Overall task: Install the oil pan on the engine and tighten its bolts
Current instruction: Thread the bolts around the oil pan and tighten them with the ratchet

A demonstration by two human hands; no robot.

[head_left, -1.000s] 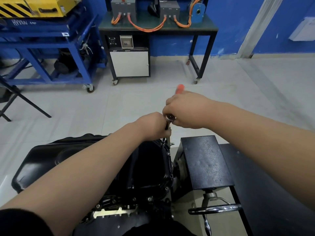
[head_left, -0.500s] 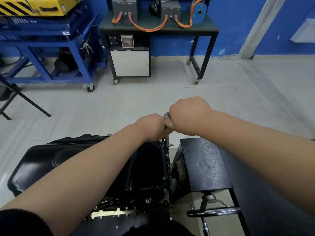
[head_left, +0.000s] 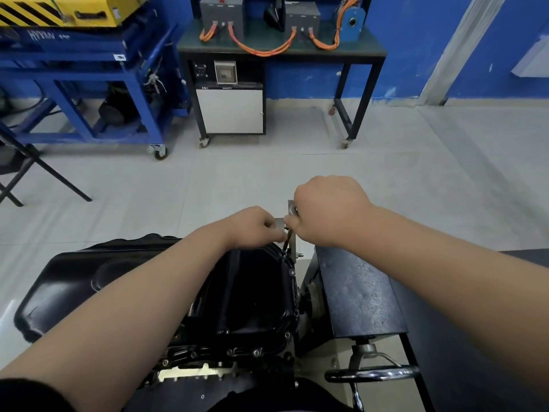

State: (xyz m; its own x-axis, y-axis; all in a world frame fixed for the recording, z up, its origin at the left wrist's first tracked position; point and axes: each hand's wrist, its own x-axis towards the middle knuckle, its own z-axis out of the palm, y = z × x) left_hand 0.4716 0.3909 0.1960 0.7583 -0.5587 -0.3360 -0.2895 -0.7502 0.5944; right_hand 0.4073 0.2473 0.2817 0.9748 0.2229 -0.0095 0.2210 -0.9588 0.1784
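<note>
A black oil pan (head_left: 252, 292) sits on the engine (head_left: 208, 361), with bolts along its right and near flange. My right hand (head_left: 329, 212) grips the head of a ratchet wrench (head_left: 292, 210); its handle is hidden inside the fist. A thin extension and socket (head_left: 285, 245) run down from it to a bolt at the pan's far right corner. My left hand (head_left: 252, 227) pinches the extension just above the pan. Both forearms cover much of the pan.
A black engine-stand block (head_left: 356, 292) stands right of the pan, with a chrome crank handle (head_left: 371, 374) below it. A dark workbench (head_left: 282, 49) with orange cables, a blue cart (head_left: 89, 69) and a folding stand (head_left: 44, 173) are across the tiled floor.
My right hand swung the ratchet toward me; the orange handle tip seen a second ago is now hidden in my fist. The left hand stayed on the extension.
</note>
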